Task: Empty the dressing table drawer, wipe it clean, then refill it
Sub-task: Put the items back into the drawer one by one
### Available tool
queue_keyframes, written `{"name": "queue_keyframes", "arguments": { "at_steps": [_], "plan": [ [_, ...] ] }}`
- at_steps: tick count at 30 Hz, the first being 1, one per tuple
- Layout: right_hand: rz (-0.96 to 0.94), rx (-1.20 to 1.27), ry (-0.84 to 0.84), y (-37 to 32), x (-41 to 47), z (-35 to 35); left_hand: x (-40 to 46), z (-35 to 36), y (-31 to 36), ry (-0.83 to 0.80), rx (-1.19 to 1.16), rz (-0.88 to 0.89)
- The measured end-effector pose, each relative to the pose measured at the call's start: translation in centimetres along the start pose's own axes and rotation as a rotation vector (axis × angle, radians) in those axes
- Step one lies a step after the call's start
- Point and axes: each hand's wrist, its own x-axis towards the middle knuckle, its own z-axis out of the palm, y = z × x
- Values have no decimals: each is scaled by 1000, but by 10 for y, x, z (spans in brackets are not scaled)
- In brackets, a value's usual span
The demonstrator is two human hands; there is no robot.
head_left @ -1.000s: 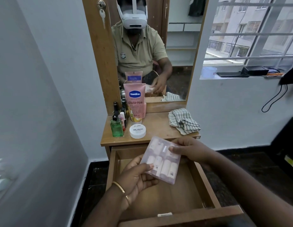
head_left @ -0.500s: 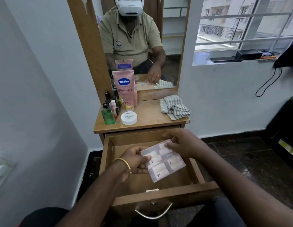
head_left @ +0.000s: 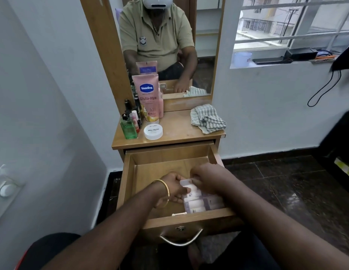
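Note:
The wooden drawer (head_left: pixel 128 172) of the dressing table stands pulled open. A clear plastic pack of small white tubes (head_left: pixel 199 201) lies low inside it, at the front right corner. My left hand (head_left: pixel 174 189), with a gold bangle on the wrist, grips the pack's left edge. My right hand (head_left: pixel 206 178) holds its far right side. On the tabletop stand a pink Vaseline tube (head_left: pixel 149 98), a green bottle (head_left: pixel 128 127), several small bottles and a white nail polish remover jar (head_left: pixel 153 131). A checked cloth (head_left: pixel 207 118) lies crumpled at the right.
A mirror (head_left: pixel 204 45) rises behind the tabletop and reflects a seated person. A white wall is close on the left. A window ledge (head_left: pixel 267 65) with a cup and dark items is at the right. Dark tiled floor (head_left: pixel 276 182) lies right of the drawer.
Both hands have lowered the pack from above the drawer down into its front right corner. The camera has tilted downward and the drawer handle has come into view.

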Motion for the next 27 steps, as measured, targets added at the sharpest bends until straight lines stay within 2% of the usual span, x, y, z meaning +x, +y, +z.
{"name": "queue_keyframes", "arguments": {
  "at_steps": [5,11,15,17,20,22,24,27],
  "plan": [
    [39,-22,-75,-2,3,5,8,1,0,101,364,113],
    [34,-94,-182,0,15,14,15,-1,-4,128,539,160],
    [38,-206,-175,-3,14,14,17,-8,-7,215,543,188],
    [48,-177,-17,-11,14,2,18,-21,-7,345,380,256],
    [60,125,336,-33,22,-24,13,-45,0,539,-96,348],
    [65,328,507,-52,36,-38,11,-56,3,586,-333,374],
    [72,410,588,-67,58,-45,12,-62,4,610,-473,379],
    [96,413,589,-87,89,-48,15,-65,4,645,-549,381]
  ]
}}
